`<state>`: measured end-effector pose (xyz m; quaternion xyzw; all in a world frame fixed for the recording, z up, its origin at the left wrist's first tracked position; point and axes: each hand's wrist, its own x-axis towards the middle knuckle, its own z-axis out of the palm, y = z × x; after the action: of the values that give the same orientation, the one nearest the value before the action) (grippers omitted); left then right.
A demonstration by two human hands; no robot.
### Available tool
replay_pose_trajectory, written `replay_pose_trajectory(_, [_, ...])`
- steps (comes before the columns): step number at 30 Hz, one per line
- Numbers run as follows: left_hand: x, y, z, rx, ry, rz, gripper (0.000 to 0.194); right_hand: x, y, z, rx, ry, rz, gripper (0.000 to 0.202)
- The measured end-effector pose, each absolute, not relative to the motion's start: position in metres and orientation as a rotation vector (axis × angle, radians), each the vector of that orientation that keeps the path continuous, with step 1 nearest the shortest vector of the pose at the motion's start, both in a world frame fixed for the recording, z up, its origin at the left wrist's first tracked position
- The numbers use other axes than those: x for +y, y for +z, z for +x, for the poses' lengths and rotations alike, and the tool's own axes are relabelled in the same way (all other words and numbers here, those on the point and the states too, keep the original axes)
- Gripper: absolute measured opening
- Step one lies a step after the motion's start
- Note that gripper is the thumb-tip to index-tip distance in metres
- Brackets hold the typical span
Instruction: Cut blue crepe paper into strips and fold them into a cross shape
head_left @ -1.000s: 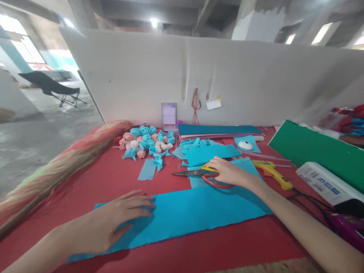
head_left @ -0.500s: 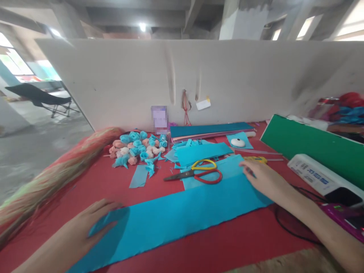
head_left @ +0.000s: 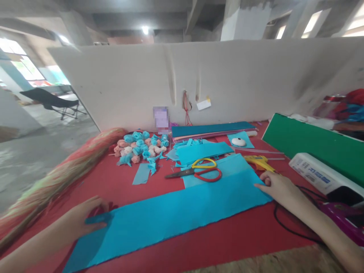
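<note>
Both my hands work the ends of a long blue felt strip [head_left: 170, 218] that lies flat across the red counter [head_left: 227, 242]. My left hand [head_left: 82, 220] has its grip pinched on the strip's left end, thumb on top of the felt. My right hand [head_left: 277, 185] rests at the strip's right corner with fingers curled; I cannot tell whether its grip has closed on the edge. Behind the strip, scissors [head_left: 199, 172] with yellow and red handles lie on a smaller blue sheet [head_left: 227, 170], with a yellow glue gun [head_left: 260, 162] just beyond my right hand. A heap of blue and pink felt roses [head_left: 139, 147] sits farther back toward the white partition [head_left: 227, 83].
</note>
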<state>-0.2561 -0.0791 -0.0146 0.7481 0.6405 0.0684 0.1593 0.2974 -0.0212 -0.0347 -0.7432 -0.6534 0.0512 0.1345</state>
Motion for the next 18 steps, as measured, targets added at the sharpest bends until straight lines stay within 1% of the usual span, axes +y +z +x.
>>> replay_pose_trajectory(4, [-0.077,-0.005,-0.256,1.785,0.27,1.978,0.023,-0.022,-0.028,0.302,-1.855,0.249,-2.131,0.02])
replay_pose_trajectory(10, [-0.082,0.007,-0.252,1.859,0.355,1.907,0.027,-0.036,-0.015,0.308,-1.923,0.358,-2.051,0.03])
replay_pose_trajectory(15, [-0.085,0.025,-0.252,1.989,0.548,1.891,0.033,-0.049,0.002,0.315,-1.849,0.35,-2.022,0.034])
replay_pose_trajectory(18, [-0.08,0.032,-0.258,2.025,0.589,1.909,0.033,-0.045,0.011,0.312,-1.759,0.262,-2.045,0.035])
